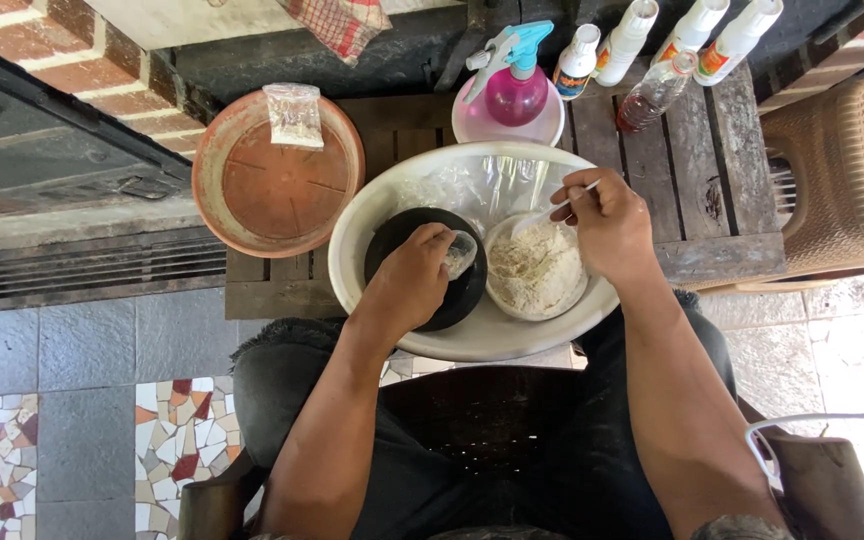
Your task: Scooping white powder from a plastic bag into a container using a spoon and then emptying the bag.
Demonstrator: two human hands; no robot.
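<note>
R hand pinches white spoon | L hand grips clear cup

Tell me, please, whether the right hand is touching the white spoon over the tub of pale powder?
Touching. The head view shows the right hand pinching the white spoon by its handle, the bowl end reaching over the powder tub.

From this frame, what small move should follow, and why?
Probably carry a spoonful left: the right hand dips a white spoon into the container of pale powder, while the left hand holds a small clear cup over the black pot.
</note>
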